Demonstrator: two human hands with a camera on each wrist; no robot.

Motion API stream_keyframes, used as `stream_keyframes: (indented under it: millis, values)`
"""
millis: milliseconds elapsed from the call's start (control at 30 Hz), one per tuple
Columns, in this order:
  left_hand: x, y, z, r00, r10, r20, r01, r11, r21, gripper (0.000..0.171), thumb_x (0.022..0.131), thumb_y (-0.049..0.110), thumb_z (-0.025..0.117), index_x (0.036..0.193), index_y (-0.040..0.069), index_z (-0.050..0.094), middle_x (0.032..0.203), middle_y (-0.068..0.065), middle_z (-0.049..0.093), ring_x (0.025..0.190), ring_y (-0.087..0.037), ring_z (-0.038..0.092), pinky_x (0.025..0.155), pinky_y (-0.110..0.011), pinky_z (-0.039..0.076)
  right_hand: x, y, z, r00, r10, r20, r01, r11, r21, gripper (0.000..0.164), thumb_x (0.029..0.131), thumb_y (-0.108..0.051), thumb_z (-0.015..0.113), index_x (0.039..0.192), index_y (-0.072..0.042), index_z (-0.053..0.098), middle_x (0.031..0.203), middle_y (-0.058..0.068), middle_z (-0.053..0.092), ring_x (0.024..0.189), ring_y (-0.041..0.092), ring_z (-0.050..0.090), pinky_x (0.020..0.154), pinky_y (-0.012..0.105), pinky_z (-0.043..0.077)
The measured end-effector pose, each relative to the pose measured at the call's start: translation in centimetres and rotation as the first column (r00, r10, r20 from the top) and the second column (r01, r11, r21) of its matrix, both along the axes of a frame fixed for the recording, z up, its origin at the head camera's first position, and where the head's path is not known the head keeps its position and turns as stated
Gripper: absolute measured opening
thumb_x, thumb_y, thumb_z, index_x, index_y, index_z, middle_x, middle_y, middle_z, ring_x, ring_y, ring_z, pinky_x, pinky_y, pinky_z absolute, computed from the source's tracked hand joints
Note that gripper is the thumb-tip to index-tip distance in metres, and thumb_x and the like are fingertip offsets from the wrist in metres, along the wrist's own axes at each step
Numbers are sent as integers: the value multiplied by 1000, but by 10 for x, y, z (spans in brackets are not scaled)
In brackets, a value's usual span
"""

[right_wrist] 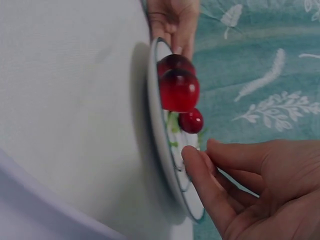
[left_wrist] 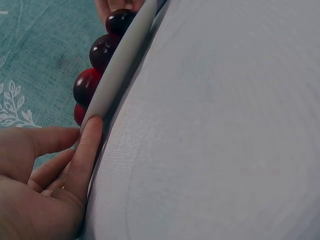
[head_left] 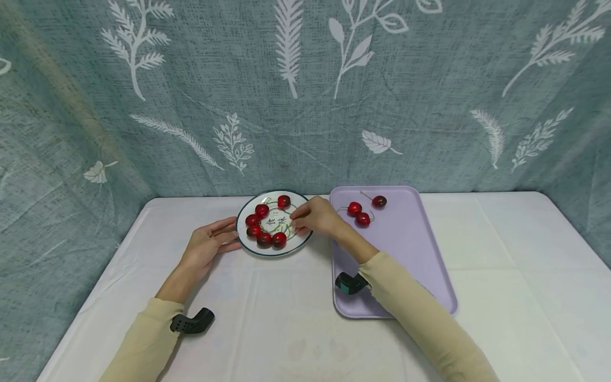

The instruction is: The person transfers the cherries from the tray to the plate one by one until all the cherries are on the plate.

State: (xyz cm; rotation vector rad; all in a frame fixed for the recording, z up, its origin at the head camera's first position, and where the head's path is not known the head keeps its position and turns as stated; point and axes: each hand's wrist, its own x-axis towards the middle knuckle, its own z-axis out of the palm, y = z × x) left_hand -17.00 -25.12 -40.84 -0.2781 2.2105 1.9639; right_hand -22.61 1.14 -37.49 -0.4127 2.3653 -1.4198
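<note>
Cream sleeves (head_left: pixel 143 339) cross the bench (head_left: pixel 277 329); left hand (head_left: pixel 202 246), fingers straight, touches the plate (head_left: pixel 250 245) of cherries (head_left: pixel 279 240); right hand (head_left: pixel 317 215) gathers its fingertips above, whether pinching anything I can't tell. Three cherries (head_left: pixel 363 219) lie far up the lilac tray (head_left: pixel 396 233).

The cherries (head_left: pixel 279 240) have smooth and very glossy skin, with small bright reflections of light. The plate (head_left: pixel 277 254) looks like glazed ceramic, smooth and a little shiny. The lilac tray (head_left: pixel 396 254) seems to be made of plastic, with a smooth, rather matt surface. On the desk (head_left: pixel 281 302) there is a matt cloth cover (head_left: pixel 501 276), with fine creases. The curtain (head_left: pixel 215 69) is also cloth, matt, and its weave looks somewhat rough. The right sleeve (head_left: pixel 420 313) is of soft-looking, matt fabric. The black wrist device (head_left: pixel 192 321) appears to be plastic.
</note>
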Motion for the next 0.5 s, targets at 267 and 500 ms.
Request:
stream_keyframes:
  millis: [267, 500]
  values:
    - [2, -3, 2, 1000, 8, 3, -8, 1000, -3, 53, 98, -3, 51, 149, -4, 35, 148, -26, 39, 88, -2, 67, 85, -24, 60, -5, 23, 23, 1000, -21, 21, 24, 991, -129, 26, 94, -5, 65, 114, 11, 68, 103, 25, 70, 84, 28, 72, 83, 43, 62]
    - [1, -1, 2, 1000, 8, 14, -8, 1000, -9, 53, 98, -1, 52, 149, -2, 36, 149, -25, 40, 92, -4, 66, 86, -25, 59, -14, 73, 49, 987, -137, 79, 149, 974, -169, 31, 97, -9, 62, 120, 12, 63, 106, 29, 68, 79, 18, 71, 93, 50, 56]
